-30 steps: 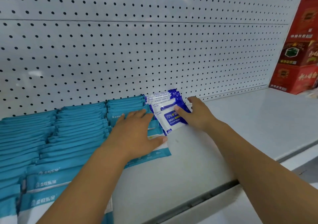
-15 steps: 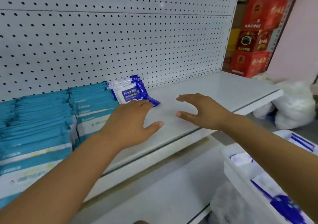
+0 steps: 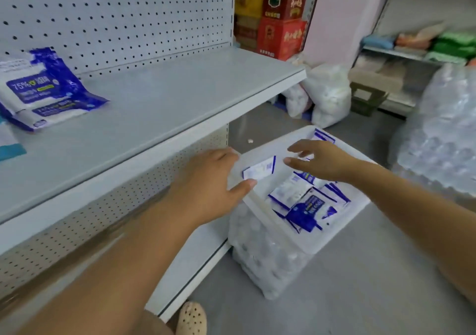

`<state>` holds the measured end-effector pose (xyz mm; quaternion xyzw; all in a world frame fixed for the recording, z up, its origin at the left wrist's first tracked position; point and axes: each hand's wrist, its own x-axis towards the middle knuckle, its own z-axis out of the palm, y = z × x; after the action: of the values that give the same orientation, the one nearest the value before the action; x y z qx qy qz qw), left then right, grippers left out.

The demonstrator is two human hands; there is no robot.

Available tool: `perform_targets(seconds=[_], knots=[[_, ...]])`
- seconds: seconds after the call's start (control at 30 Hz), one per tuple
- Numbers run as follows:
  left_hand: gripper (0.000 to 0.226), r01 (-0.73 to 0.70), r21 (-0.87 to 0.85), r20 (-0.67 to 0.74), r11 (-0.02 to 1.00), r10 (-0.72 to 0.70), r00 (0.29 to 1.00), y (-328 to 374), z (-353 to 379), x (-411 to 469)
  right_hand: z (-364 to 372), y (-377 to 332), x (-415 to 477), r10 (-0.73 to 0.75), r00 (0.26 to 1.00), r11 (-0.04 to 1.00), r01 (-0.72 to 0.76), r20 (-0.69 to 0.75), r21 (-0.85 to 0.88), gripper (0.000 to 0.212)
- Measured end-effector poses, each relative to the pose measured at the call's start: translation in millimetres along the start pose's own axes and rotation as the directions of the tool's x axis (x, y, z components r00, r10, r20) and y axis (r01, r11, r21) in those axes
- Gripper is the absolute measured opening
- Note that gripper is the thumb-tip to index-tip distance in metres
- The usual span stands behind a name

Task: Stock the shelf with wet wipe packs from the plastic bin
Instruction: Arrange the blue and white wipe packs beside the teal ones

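Two bare hands hang over the white plastic bin (image 3: 342,224): the left hand (image 3: 206,188) lies loosely open at its near-left rim, thumb stretched toward one wet wipe pack (image 3: 258,171) that stands tilted at the bin's wall (whether the thumb touches it is too blurred to tell). The right hand (image 3: 324,163) is spread, fingers apart, holding nothing, above the far half. Inside lie more blue-and-white wet wipe packs (image 3: 306,207), jumbled and overlapping. The bin rests on a clear bag of pale round things (image 3: 262,255) on the floor, just beside the shelving's lower edge. Up left, a stack of the same packs (image 3: 38,90) leans on the grey shelf (image 3: 167,95) against the pegboard (image 3: 116,12). Red cartons (image 3: 280,33) stand beyond the shelf's end
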<state>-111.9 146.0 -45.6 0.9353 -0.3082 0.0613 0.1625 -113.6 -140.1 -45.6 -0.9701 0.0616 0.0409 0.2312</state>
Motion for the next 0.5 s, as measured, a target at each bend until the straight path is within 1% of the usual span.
perform_targets(seconds=[0.07,0.1,0.17,0.23,0.27,0.3,0.37,0.43,0.47,0.5], knots=[[0.068,-0.03,0.029,0.058,0.999,0.028,0.998,10,26,9,11,29,2,0.155,0.987,0.988,-0.155,0.031,0.025,0.059],[0.069,-0.043,0.069,0.103,0.997,0.036,0.994,12,39,13,17,40,2,0.24,0.97,0.97,-0.242,0.043,0.034,0.06],[0.071,-0.051,0.127,0.212,0.991,0.023,0.977,15,65,19,32,61,3,0.388,0.918,0.919,-0.392,0.087,0.038,0.059],[0.074,-0.036,0.134,0.287,0.99,-0.003,0.958,14,89,25,44,77,3,0.515,0.847,0.847,-0.527,0.132,0.075,0.051],[0.075,-0.028,0.127,0.318,0.992,-0.014,0.948,13,99,28,50,84,5,0.576,0.805,0.799,-0.591,0.143,0.113,0.049],[0.077,-0.019,0.116,0.346,0.993,-0.023,0.938,12,108,30,53,88,7,0.626,0.764,0.746,-0.645,0.155,0.164,0.053],[0.079,0.004,0.089,0.384,0.996,-0.038,0.922,8,122,34,61,91,16,0.698,0.681,0.621,-0.729,0.221,0.288,0.07],[0.08,0.016,0.056,0.395,0.998,-0.037,0.918,4,131,37,71,89,26,0.737,0.585,0.448,-0.798,0.338,0.403,0.084],[0.08,0.018,0.035,0.39,0.999,-0.03,0.92,2,135,37,77,89,31,0.745,0.546,0.375,-0.818,0.383,0.437,0.088],[0.079,0.022,0.01,0.381,1.0,-0.024,0.924,1,137,37,85,91,35,0.758,0.515,0.326,-0.83,0.4,0.452,0.09]])
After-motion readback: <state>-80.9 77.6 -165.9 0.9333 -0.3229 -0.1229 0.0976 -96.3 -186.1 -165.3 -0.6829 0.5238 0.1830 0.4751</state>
